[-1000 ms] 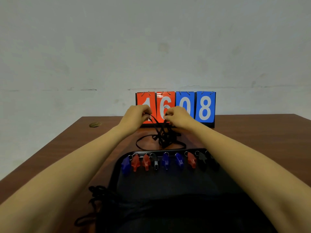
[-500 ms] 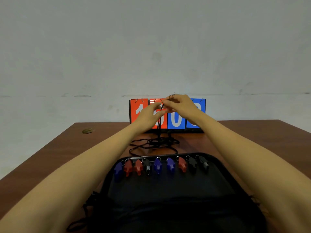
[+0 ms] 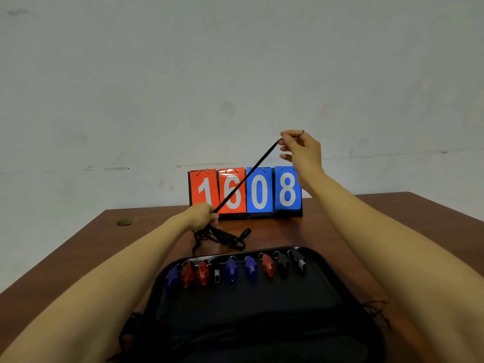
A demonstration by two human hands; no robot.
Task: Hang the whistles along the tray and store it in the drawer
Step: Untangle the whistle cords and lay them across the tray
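Pinching a black cord (image 3: 246,179) taut, left hand (image 3: 201,216) and right hand (image 3: 301,150) hold it across the scoreboard (image 3: 286,189).

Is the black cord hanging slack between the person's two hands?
No, the black cord runs in a straight, taut line from the low left hand up to the higher right hand.

left hand (image 3: 203,215) low, forearm stretched forward, fingers curled round black cord (image 3: 246,179) | right hand (image 3: 301,150) up high and off to the right, wrist bent, thumb and forefinger pinching the cord's upper end, other fingers loosely curled | both forearms bare, hands well apart
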